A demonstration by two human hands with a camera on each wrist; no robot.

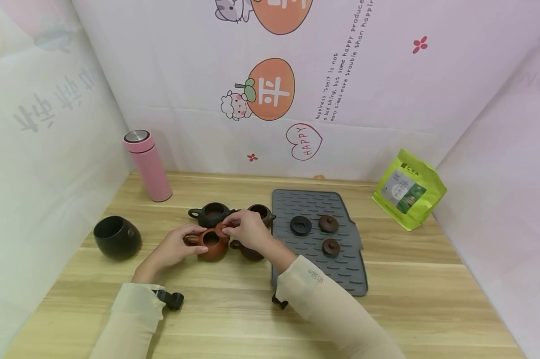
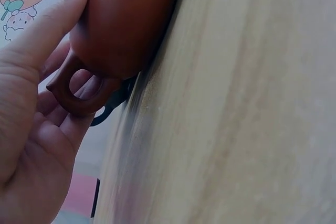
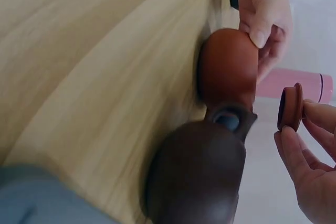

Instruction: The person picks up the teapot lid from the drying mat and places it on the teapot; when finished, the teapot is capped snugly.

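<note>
An orange-brown clay teapot point(image 1: 213, 254) stands uncovered on the wooden table. My left hand point(image 1: 173, 245) holds it from the left, thumb on the near side and fingers around the far side by the handle, which shows in the left wrist view. Between thumb and fingertips, my right hand point(image 1: 250, 231) pinches a matching orange-brown lid point(image 3: 291, 107), raised above the teapot's opening and tilted on its side. A dark brown teapot point(image 3: 197, 174) sits right beside the orange-brown one, partly under my right hand in the head view. Behind are a black teapot point(image 1: 210, 218) and another dark teapot point(image 1: 267, 213), both lidless.
Right of the teapots lies a grey mat point(image 1: 296, 269) bearing a black lid point(image 1: 300, 226) and two brown lids point(image 1: 328, 224). At left stand a black cup point(image 1: 118, 244) and a pink thermos point(image 1: 149, 169). A green pouch point(image 1: 409, 192) leans at the back right.
</note>
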